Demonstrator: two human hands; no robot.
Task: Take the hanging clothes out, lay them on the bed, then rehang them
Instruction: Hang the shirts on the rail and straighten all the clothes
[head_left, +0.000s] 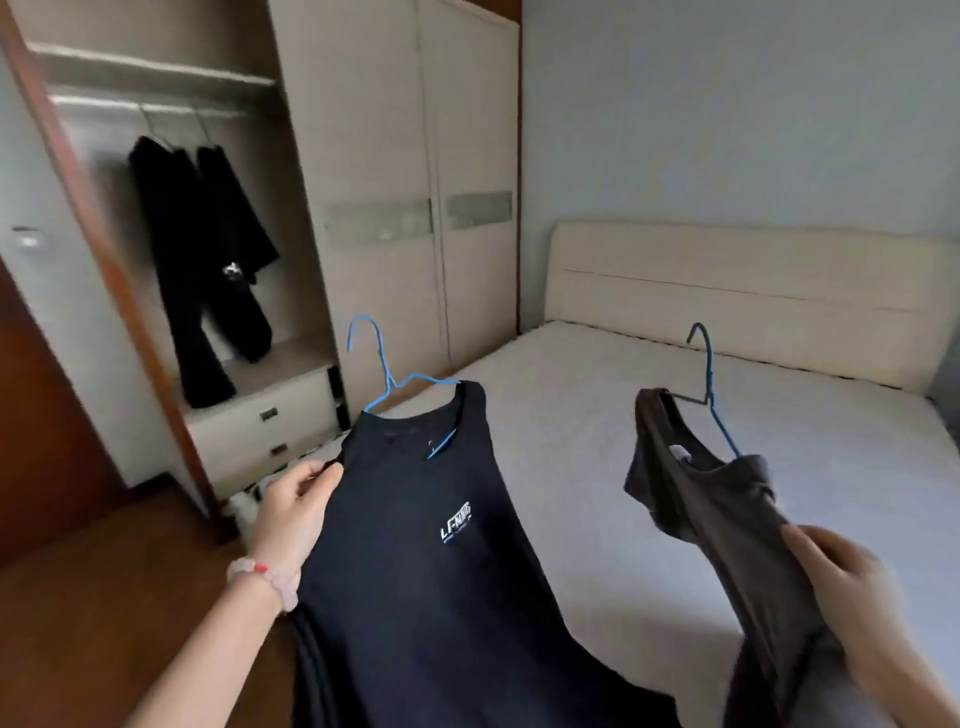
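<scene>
My left hand (296, 512) grips the left edge of a dark navy sleeveless top (426, 561) with a small white logo, still on a blue wire hanger (387, 379). My right hand (836, 577) is closed on a bunched brown top (696, 493), which hangs from a second blue hanger (707, 384). Both garments are held above the near part of the bed (649, 415). In the open wardrobe at the left, two black garments (208, 260) hang from the rail (150, 106).
The bed has a bare white mattress and a cream headboard (743, 291). Two wardrobe drawers (265, 431) sit below the hanging space. A closed wardrobe door (426, 208) stands beside the bed. Wooden floor (104, 597) lies at the lower left.
</scene>
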